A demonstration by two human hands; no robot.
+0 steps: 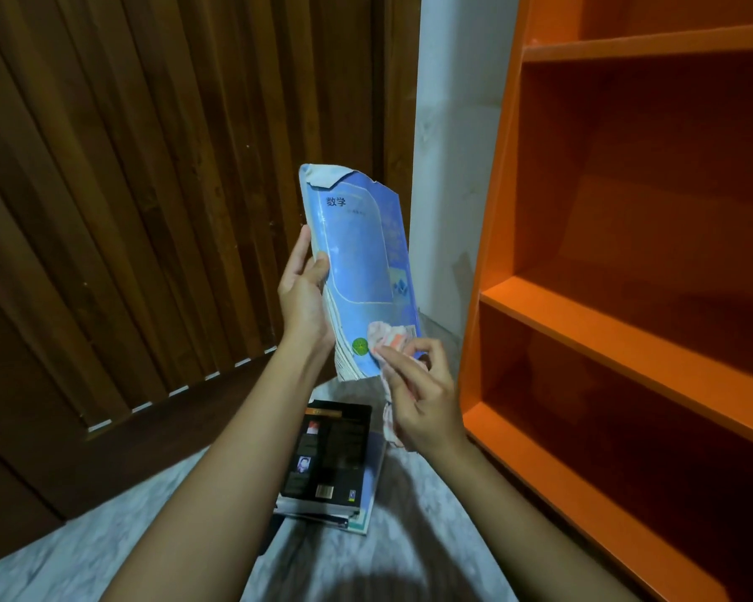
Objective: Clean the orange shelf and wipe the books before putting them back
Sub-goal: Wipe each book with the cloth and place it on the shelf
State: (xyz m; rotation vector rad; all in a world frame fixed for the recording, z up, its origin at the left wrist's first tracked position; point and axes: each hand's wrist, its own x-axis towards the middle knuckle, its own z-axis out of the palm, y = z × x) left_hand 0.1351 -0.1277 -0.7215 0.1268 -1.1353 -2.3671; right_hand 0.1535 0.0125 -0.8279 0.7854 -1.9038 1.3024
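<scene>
A worn blue paperback book (357,262) with a torn top corner is held upright in mid-air, my left hand (303,297) gripping its left edge. My right hand (422,397) pinches a pale checked cloth (390,338) and presses it against the lower right of the cover. The cloth's tail hangs down past my right palm. The orange shelf (627,297) stands at the right, its visible compartments bare. A stack of books (331,462) with a black cover on top lies on the floor below my hands.
A dark wooden slatted door (148,210) fills the left side. A white wall strip (453,167) runs between door and shelf. The floor (83,549) is pale grey marble pattern.
</scene>
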